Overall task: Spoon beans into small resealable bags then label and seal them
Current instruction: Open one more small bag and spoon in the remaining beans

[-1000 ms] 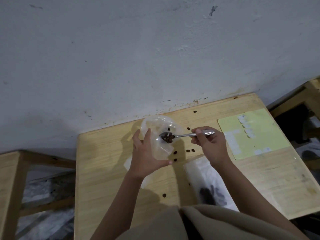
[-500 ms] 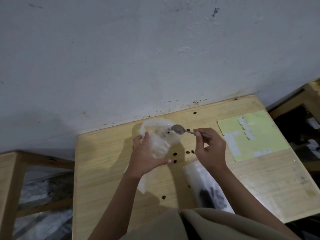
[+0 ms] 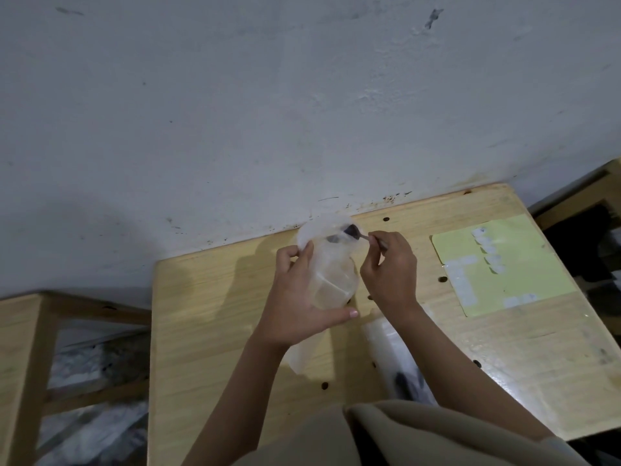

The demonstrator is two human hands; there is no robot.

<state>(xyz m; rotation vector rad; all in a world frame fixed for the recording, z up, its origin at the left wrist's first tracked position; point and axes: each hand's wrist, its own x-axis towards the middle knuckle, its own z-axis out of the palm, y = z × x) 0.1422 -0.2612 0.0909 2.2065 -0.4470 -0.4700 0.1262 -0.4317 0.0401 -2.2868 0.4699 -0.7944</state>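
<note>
Clear plastic bag (image 3: 331, 280): the left hand (image 3: 295, 297) holds it upright above the wooden table (image 3: 215, 331); the fingers are curled round its left side and the thumb presses under its bottom, and the mouth opens above the fingertips.
Spoon (image 3: 356, 233): the right hand (image 3: 389, 274) pinches the thin metal handle between thumb and first fingers; the bowl, with dark beans in it, sits at the bag's mouth, just left of those fingertips.
Loose beans (image 3: 324, 385): scattered on the table, a few below the left wrist and some near the right hand.
Bean supply bag (image 3: 400, 361): lies flat under the right forearm, with dark beans at its near end.
Label sheet (image 3: 504, 264): yellow-green with white stickers, lies flat on the table, well right of the right hand.
</note>
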